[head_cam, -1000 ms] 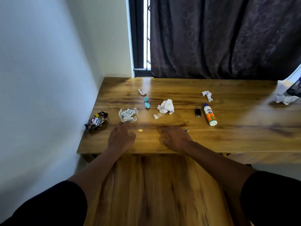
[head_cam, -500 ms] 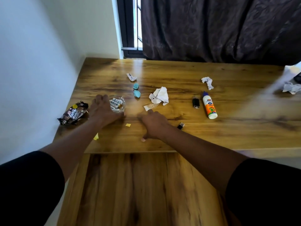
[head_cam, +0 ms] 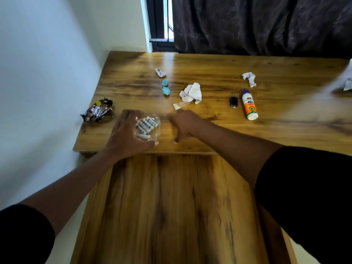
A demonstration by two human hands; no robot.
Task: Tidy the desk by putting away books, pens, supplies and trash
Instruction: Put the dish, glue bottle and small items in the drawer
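White wall (head_cam: 47,73) on the left, dark curtain (head_cam: 257,23) behind, and the wooden desk (head_cam: 285,134) fills the corner, strewn with a white glue bottle (head_cam: 249,104), a crumpled white paper (head_cam: 191,92), a dark snack wrapper (head_cam: 97,110) and 2 small teal wads (head_cam: 165,86). The left hand (head_cam: 125,136) wraps its fingers around a clear glass dish (head_cam: 147,127) of small white pieces near the front edge. The right hand (head_cam: 183,123) is just beside it, fingers curled down on the wood, blurred, so I cannot tell whether it grips anything.
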